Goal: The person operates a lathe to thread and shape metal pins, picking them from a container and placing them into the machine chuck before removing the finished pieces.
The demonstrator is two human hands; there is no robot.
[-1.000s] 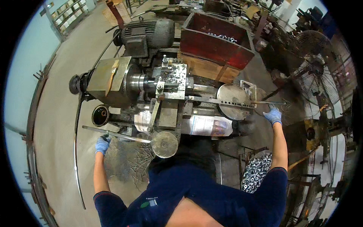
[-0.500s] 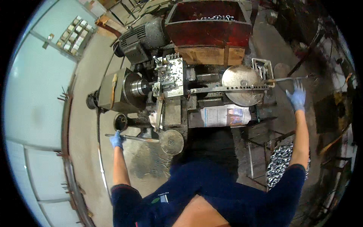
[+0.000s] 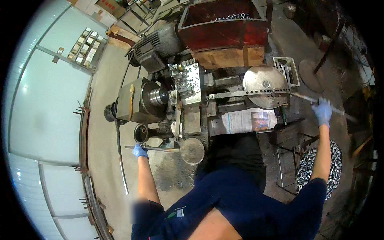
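Under left hand: steel lever, fingers curled round it | At right hand: long rod; blurred, closure cannot be told | Change: rod's angle has shifted, judged as cranking.

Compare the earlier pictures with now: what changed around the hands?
The right rod has swung from near level to sloping down rightward; blur hides whether the right hand grips it. The left hand stays at the left rod; the red box is unmoved.
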